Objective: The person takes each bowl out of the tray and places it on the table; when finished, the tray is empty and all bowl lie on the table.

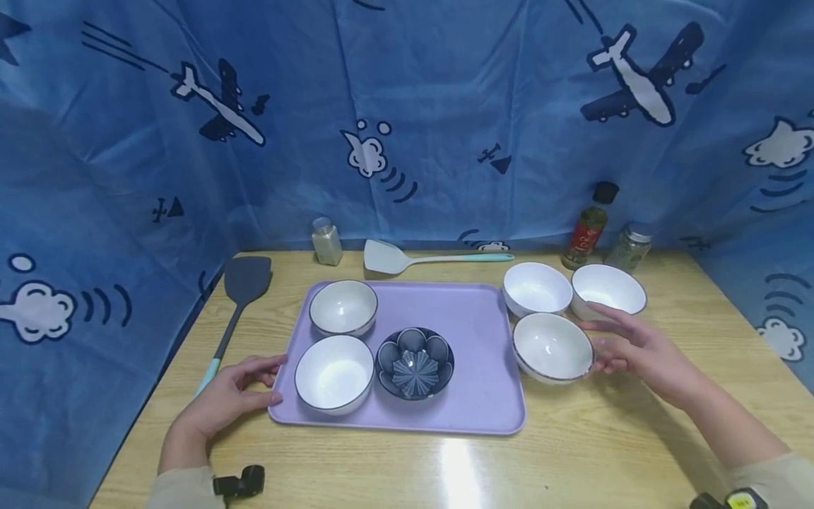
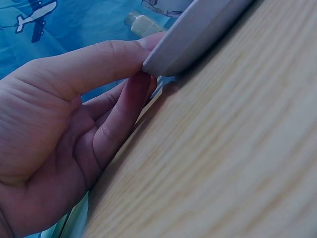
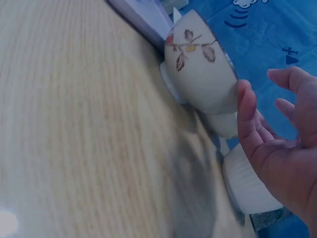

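Observation:
My left hand (image 1: 222, 399) holds the left edge of a lilac tray (image 1: 470, 339), its thumb on the rim and its other fingers curled beside and below it in the left wrist view. On the tray stand a dark blue petal-patterned bowl (image 1: 415, 364) and two white bowls with dark rims, one at the front (image 1: 335, 375) and one behind it (image 1: 343, 307). Beside the tray's right edge is a white bowl (image 1: 552, 348) with a painted leaf sprig (image 3: 190, 48). Close to its right side is my right hand (image 1: 642, 350), fingers spread, holding nothing; whether a fingertip touches the bowl is unclear.
Two more white bowls, one left (image 1: 537, 288) and one right (image 1: 608, 290), stand behind the leaf-sprig bowl. Farther back are a sauce bottle (image 1: 585, 237), a glass jar (image 1: 629, 247), a white turner (image 1: 388, 258) and a shaker (image 1: 327, 244). A dark turner (image 1: 246, 279) lies left.

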Demonstrator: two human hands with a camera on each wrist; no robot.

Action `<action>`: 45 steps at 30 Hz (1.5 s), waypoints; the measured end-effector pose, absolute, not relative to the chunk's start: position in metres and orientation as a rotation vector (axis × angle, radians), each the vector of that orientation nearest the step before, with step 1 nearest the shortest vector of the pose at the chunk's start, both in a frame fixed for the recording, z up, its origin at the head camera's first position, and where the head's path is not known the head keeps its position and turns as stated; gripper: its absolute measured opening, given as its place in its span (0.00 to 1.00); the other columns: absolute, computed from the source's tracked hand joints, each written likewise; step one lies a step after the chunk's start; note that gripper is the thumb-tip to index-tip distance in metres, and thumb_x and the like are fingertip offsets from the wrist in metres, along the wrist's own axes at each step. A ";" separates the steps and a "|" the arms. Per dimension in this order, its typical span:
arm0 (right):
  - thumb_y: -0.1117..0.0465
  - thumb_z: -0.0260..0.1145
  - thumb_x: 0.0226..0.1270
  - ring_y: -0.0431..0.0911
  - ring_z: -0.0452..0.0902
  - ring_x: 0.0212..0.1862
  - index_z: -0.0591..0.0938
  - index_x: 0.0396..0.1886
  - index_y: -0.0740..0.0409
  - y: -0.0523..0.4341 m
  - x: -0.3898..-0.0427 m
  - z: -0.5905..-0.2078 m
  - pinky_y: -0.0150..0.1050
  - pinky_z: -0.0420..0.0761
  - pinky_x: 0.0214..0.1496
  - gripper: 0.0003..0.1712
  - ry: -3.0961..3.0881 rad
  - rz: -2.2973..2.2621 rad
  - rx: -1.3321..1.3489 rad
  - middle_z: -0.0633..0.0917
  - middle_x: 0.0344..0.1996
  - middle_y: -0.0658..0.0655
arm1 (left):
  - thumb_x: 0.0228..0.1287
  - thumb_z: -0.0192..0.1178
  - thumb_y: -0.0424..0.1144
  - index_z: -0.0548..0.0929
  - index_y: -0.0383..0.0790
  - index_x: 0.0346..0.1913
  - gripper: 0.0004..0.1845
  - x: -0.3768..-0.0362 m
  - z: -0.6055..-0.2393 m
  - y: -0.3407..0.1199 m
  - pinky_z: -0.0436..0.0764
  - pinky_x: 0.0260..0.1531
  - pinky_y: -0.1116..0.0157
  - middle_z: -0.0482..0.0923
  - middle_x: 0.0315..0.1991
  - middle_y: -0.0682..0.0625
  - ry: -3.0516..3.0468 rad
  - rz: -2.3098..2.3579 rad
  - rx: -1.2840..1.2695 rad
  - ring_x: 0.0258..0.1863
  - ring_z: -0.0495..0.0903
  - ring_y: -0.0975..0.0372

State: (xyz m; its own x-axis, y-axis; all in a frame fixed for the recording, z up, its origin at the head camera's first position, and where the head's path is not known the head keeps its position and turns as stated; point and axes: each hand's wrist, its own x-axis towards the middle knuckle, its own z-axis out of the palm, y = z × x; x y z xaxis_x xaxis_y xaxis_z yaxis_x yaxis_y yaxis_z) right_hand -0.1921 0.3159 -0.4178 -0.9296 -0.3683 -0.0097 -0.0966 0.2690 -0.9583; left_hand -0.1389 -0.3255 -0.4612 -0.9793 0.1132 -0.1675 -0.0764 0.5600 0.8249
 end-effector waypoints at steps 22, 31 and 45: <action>0.64 0.63 0.72 0.52 0.87 0.44 0.58 0.78 0.60 0.252 -0.208 -0.384 0.47 0.86 0.45 0.39 2.188 -1.599 -0.581 0.75 0.65 0.68 | 0.55 0.75 0.48 0.76 0.47 0.68 0.36 -0.138 -0.463 -0.327 0.72 0.51 0.75 0.77 0.60 0.47 2.576 1.421 0.049 0.49 0.77 0.62; 0.62 0.62 0.74 0.55 0.87 0.46 0.59 0.78 0.55 0.212 -0.218 -0.382 0.45 0.86 0.48 0.37 2.098 -1.557 -0.654 0.68 0.68 0.75 | 0.55 0.74 0.49 0.76 0.48 0.68 0.36 -0.137 -0.462 -0.326 0.71 0.52 0.75 0.77 0.59 0.48 2.579 1.415 0.050 0.50 0.76 0.61; 0.63 0.61 0.71 0.54 0.86 0.47 0.60 0.78 0.51 0.155 -0.215 -0.392 0.46 0.85 0.51 0.38 1.972 -1.566 -0.562 0.63 0.71 0.73 | 0.55 0.74 0.50 0.76 0.49 0.68 0.36 -0.138 -0.460 -0.326 0.72 0.53 0.72 0.78 0.57 0.49 2.596 1.384 0.056 0.50 0.76 0.60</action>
